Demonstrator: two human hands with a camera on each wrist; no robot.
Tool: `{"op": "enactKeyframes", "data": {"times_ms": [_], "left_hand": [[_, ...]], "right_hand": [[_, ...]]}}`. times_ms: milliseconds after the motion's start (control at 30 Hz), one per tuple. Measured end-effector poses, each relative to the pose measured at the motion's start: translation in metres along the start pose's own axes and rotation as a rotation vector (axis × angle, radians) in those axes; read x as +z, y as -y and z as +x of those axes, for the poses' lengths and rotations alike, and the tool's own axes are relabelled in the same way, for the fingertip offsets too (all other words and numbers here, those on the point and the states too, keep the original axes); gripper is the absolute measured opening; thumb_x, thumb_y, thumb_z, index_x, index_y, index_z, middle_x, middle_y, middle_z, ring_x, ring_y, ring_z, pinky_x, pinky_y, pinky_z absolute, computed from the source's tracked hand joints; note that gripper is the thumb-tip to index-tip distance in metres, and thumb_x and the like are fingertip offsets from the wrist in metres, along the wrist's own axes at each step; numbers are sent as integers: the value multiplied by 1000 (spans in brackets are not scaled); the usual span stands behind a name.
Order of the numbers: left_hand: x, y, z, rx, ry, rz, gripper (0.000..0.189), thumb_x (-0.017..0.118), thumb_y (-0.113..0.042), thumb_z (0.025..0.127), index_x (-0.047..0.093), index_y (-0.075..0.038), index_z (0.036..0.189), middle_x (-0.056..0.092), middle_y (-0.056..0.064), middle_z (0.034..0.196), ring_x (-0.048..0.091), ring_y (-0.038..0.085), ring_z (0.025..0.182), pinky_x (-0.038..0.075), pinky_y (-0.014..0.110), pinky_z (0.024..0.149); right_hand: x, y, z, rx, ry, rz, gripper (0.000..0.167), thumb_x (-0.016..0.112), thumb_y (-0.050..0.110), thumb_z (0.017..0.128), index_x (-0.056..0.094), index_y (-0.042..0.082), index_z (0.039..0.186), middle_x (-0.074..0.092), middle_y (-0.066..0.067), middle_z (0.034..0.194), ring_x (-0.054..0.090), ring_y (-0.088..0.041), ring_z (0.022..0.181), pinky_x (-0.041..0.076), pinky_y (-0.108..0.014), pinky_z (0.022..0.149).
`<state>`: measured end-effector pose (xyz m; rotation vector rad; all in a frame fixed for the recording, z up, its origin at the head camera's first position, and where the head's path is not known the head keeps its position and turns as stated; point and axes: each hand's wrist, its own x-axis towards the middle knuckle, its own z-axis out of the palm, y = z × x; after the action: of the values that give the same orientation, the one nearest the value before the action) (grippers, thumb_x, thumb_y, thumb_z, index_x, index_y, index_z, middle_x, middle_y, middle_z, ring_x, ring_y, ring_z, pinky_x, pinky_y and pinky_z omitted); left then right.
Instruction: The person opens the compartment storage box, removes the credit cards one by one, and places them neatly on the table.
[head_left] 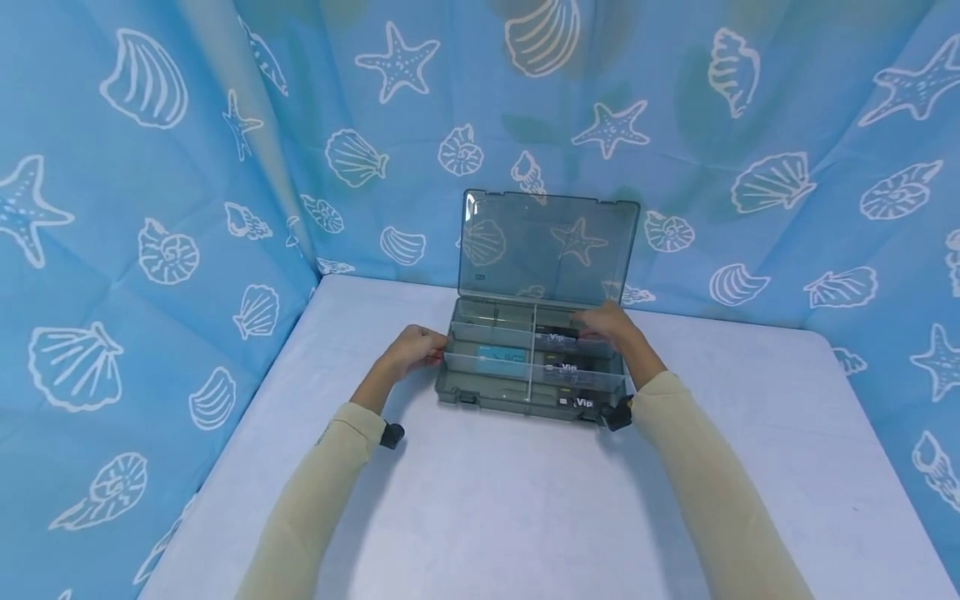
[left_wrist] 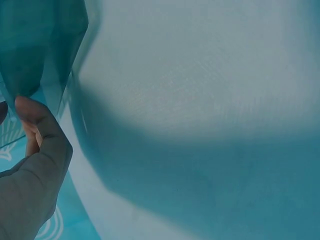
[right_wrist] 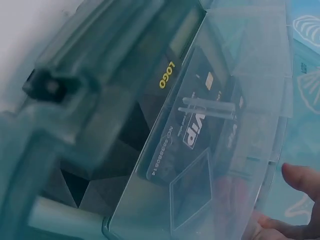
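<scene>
Organizer box (head_left: pixel 495 404) mid-frame: my left hand (head_left: pixel 411 348) pinches it, right hand (head_left: pixel 609 323), grip unclear, seemingly arranging Vip cards (head_left: pixel 567 364) needing alignment next.

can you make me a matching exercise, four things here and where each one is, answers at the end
Things
1. lid
2. light blue card
3. black Vip cards
4. left hand

Places
A. inside the right half of the box
B. at the outer left edge
C. raised at the back
D. inside the left half

Pairs: 1-C, 2-D, 3-A, 4-B
</scene>
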<state>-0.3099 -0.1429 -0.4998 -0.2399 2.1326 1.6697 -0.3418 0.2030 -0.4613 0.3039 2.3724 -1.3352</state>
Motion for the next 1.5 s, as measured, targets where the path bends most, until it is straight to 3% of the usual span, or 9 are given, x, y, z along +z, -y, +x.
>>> {"op": "enactKeyframes", "data": {"times_ms": [167, 267, 467, 733, 933, 1167, 1300, 1367, 1500], "left_hand": [[3, 3, -2, 18, -31, 59, 33, 67, -18, 91, 60, 3, 117, 60, 13, 111, 60, 23, 94, 54, 31, 83], [4, 5, -2, 33, -51, 64, 32, 69, -17, 90, 61, 1, 115, 61, 14, 111, 62, 24, 94, 54, 32, 83], [7, 5, -1, 90, -94, 93, 27, 70, -15, 90, 63, 1, 111, 63, 14, 107, 64, 24, 91, 56, 32, 80], [5, 3, -1, 129, -157, 141, 23, 70, -13, 88, 66, 0, 106, 64, 14, 103, 65, 24, 85, 57, 32, 75], [1, 4, -2, 127, -157, 146, 25, 70, -14, 89, 65, 1, 108, 64, 15, 105, 65, 24, 87, 56, 32, 77], [-2, 7, -2, 124, -180, 136, 24, 69, -16, 90, 65, -1, 109, 63, 14, 106, 64, 24, 90, 56, 33, 79], [-1, 9, 0, 118, -176, 132, 25, 69, -17, 90, 65, -2, 109, 63, 13, 106, 64, 24, 91, 56, 32, 79], [-1, 9, -1, 120, -167, 126, 25, 69, -16, 90, 65, -1, 109, 63, 14, 107, 64, 24, 91, 56, 32, 79], [2, 7, -3, 127, -151, 105, 25, 68, -15, 90, 66, 0, 110, 63, 15, 107, 64, 24, 90, 56, 32, 78]], "right_hand": [[2, -7, 2, -45, -49, -16, 52, 64, 19, 95, 49, -12, 134, 55, -25, 130, 69, -21, 92, 55, -35, 85], [3, -9, 1, -83, -81, -32, 37, 68, 19, 93, 64, -5, 121, 62, -23, 123, 70, -13, 77, 57, -33, 77], [-7, -15, -2, -120, -109, 112, 36, 65, 12, 94, 61, -8, 124, 60, -25, 125, 68, -18, 85, 57, -34, 79], [-50, -31, -15, -119, -143, 208, 43, 61, 13, 97, 52, -9, 133, 54, -26, 131, 67, -10, 79, 52, -40, 92], [-77, -60, -22, -55, -220, 233, 43, 57, 13, 99, 49, -9, 135, 53, -26, 128, 67, -12, 82, 50, -38, 94], [-90, -102, -16, -25, -282, 412, 42, 57, 12, 99, 50, -8, 135, 53, -22, 129, 64, -5, 79, 54, -23, 82], [-87, -110, -23, 18, -322, 308, 45, 54, 11, 100, 43, -9, 139, 45, -29, 139, 64, -3, 78, 54, -23, 83], [-85, -117, -21, 44, -371, 225, 43, 57, 14, 98, 49, -8, 135, 49, -28, 136, 65, -6, 78, 56, -25, 74], [-81, -126, -18, 83, -438, 44, 40, 61, 19, 97, 58, -6, 128, 56, -27, 129, 68, -19, 88, 51, -28, 74]]}}
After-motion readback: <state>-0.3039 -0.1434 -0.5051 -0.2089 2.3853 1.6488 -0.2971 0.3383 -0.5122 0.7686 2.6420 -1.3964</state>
